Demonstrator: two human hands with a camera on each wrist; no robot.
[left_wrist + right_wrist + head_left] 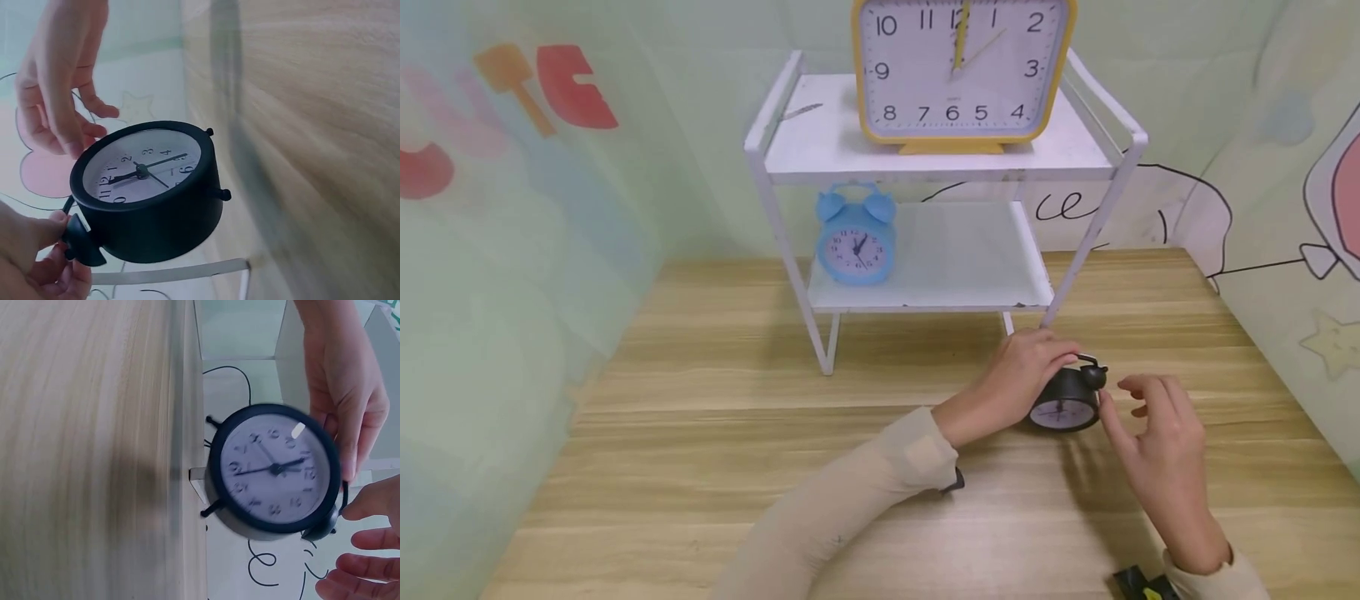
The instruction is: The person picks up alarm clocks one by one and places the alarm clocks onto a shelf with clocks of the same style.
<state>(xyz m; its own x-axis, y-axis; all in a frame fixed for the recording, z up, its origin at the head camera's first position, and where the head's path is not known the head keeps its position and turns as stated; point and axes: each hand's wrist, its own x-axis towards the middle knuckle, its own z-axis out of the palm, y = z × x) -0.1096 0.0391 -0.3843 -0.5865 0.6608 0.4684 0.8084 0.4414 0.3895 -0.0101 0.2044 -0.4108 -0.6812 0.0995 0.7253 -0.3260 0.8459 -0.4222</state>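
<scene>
A small black twin-bell alarm clock (pixel 1063 414) hangs just above the table, face toward the head camera. My left hand (pixel 1028 367) pinches it at the top by its thin handle, as the right wrist view also shows. Its two short feet hang off the wood in both wrist views. Close by on the right is my right hand (pixel 1161 433), fingers loosely bent and apart, thumb near the bell. Whether that thumb touches the clock I cannot tell. In the right wrist view the fingers of the right hand (pixel 372 553) are spread beside the bell (pixel 322 526).
A white two-tier rack (pixel 940 175) stands behind on the wood-grain table (pixel 715 450). A big yellow-framed clock (pixel 955 92) sits on its top shelf. A blue alarm clock (pixel 856 246) stands at the left of the lower shelf. A rack leg is close to my left hand.
</scene>
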